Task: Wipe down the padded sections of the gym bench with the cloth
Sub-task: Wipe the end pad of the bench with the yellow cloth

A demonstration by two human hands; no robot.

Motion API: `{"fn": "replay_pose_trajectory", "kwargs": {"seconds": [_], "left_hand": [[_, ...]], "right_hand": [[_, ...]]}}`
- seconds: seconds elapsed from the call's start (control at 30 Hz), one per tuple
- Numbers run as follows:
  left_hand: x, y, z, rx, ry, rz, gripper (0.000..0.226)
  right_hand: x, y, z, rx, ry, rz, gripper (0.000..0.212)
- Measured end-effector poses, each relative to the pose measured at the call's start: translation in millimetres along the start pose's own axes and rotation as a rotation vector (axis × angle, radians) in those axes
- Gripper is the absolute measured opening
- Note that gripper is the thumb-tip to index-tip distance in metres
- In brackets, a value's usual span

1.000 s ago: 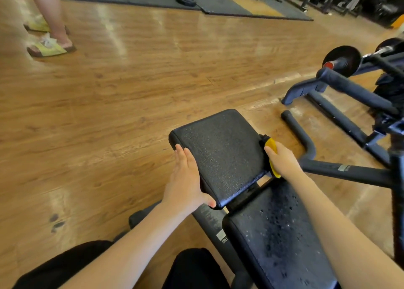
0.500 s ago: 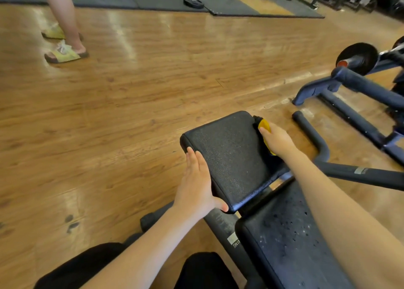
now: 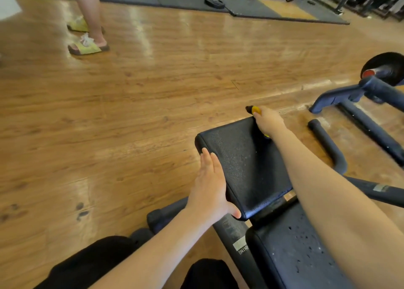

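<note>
Gripping the yellow cloth at the far right corner of the seat pad, the right hand had its fingers curled round it; the left hand lay flat with straight fingers along the pad's left edge, thumb hooked at its near corner. The cloth looked soft, light and easily bunched, best held in a wad. The pad seemed firm, textured vinyl, wet-speckled. Most of the cloth was hidden beneath the hand, and the back pad nearer than the seat pad ran out of view.
</note>
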State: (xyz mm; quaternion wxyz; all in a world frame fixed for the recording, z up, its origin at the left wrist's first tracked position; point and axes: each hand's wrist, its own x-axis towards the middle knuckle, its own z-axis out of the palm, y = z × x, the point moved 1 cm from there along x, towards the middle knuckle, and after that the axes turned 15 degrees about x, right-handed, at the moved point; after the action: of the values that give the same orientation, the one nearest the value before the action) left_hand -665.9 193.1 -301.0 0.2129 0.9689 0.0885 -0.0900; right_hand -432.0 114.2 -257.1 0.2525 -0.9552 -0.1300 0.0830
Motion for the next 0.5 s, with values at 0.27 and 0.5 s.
{"fn": "replay_pose_trajectory", "kwargs": {"seconds": [0.27, 0.5], "left_hand": [[-12, -22, 7, 0.036, -0.045, -0.071, 0.142], [1, -37, -13, 0.086, -0.001, -0.076, 0.142]], "right_hand": [[-6, 37, 26, 0.434, -0.052, 0.085, 0.034], [-32, 64, 22, 0.26, 0.008, 0.077, 0.037]]}}
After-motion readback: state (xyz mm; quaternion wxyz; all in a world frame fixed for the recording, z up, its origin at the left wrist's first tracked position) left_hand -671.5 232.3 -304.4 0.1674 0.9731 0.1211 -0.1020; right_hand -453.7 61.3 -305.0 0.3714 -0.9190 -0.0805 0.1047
